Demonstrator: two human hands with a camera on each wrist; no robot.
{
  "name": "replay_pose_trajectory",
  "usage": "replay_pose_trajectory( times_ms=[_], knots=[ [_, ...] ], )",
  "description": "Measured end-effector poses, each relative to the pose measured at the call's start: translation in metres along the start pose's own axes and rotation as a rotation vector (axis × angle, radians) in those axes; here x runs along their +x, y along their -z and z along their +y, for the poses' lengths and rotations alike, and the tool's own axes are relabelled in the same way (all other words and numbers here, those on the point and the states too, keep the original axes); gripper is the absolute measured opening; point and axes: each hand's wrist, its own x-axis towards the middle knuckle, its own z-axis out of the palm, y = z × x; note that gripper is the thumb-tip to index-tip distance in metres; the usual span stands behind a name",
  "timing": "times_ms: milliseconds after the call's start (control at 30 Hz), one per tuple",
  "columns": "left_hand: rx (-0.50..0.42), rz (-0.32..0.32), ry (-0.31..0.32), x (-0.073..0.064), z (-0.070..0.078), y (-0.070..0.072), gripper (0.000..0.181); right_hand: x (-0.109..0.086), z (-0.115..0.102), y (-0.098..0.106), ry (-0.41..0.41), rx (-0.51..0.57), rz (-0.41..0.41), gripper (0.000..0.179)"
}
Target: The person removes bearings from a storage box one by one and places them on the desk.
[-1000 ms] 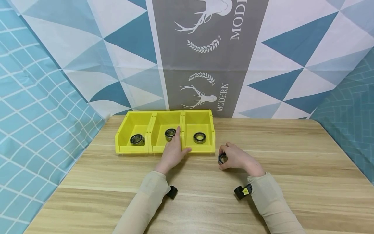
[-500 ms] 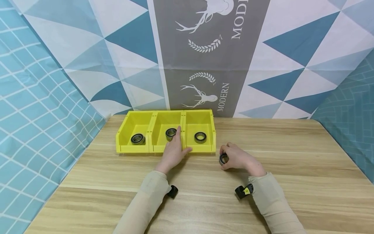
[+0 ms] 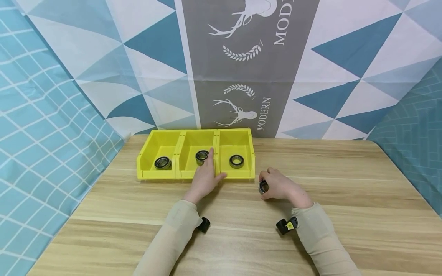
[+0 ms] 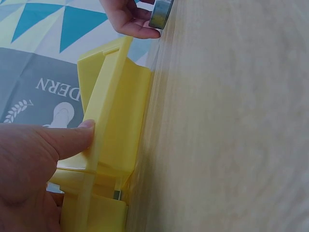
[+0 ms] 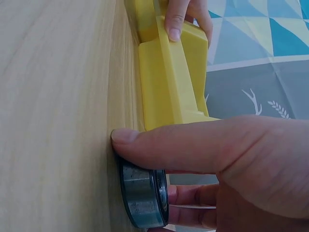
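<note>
Three yellow storage bins (image 3: 157, 175) stand joined side by side in the head view. A ball bearing (image 3: 236, 161) lies in the right bin, another bearing (image 3: 200, 157) in the middle one. In the left bin is a bearing (image 3: 162, 163), perhaps with one beneath it. My left hand (image 3: 204, 180) holds the bins' front where the middle and right bins meet, thumb (image 4: 75, 141) on the front lip and the other fingers over the wall. To the right of the bins, my right hand (image 3: 280, 186) pinches a bearing (image 5: 141, 195) upright on its edge at the tabletop.
The wooden table (image 3: 238, 245) stretches round the bins and both arms. A patterned cloth (image 3: 342, 69) hangs just behind the table's back edge. Blue tiled cloth (image 3: 41, 126) borders the left side. Black wrist cameras sit at both cuffs.
</note>
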Motion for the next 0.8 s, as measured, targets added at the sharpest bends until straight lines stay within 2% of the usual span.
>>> replay_pose_trajectory(
  times_ms=[267,533,633,800],
  knots=[
    [0.008,-0.001,-0.003,0.0,0.001,0.001,0.096,0.0,0.001,0.0,-0.012,0.012,0.002,0.045],
    [0.015,0.001,-0.002,0.0,0.0,0.0,0.096,0.0,0.001,0.004,-0.055,0.074,0.032,0.066],
    [0.023,0.006,-0.003,0.001,0.0,-0.001,0.096,0.0,-0.001,0.007,-0.042,0.072,0.077,0.056],
    [0.029,-0.001,-0.003,0.001,-0.001,-0.001,0.097,0.001,-0.009,0.013,0.004,0.082,0.21,0.025]
  ],
)
